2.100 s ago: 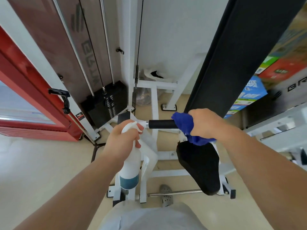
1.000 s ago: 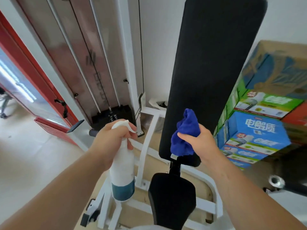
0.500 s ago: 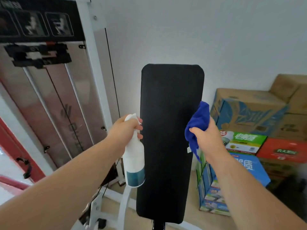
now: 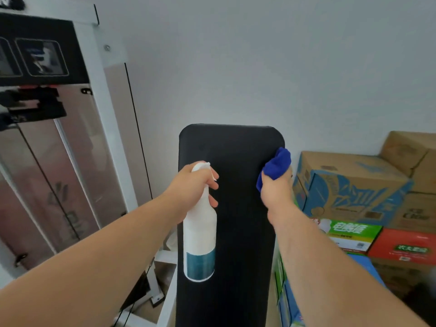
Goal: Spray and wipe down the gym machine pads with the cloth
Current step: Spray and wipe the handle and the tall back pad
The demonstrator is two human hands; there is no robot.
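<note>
Both bare forearms reach forward and upward from the lower corners. The left hand (image 4: 193,182) is curled around the neck of a white plastic spray bottle with a teal band near its base (image 4: 200,232), with the fingers wrapped just under the spray head. The bottle hangs upright in front of the long black upholstered back pad (image 4: 238,220). On the teal band I can read no writing.

The right hand (image 4: 276,187) grips a bunched deep-blue cloth (image 4: 274,166), which lies at the upper right edge of the pad and probably touches it.

Behind the right arm there are stacked cartons:
- a brown cardboard box with blue print (image 4: 354,185)
- a green-and-white carton (image 4: 349,232) with white Chinese characters, too blurred to read
- a red carton (image 4: 405,246) with a green label

On the left stands the white steel frame of the weight machine (image 4: 111,128), with a tinted panel that carries faint grey lettering. Behind everything is a pale wall (image 4: 259,67).
</note>
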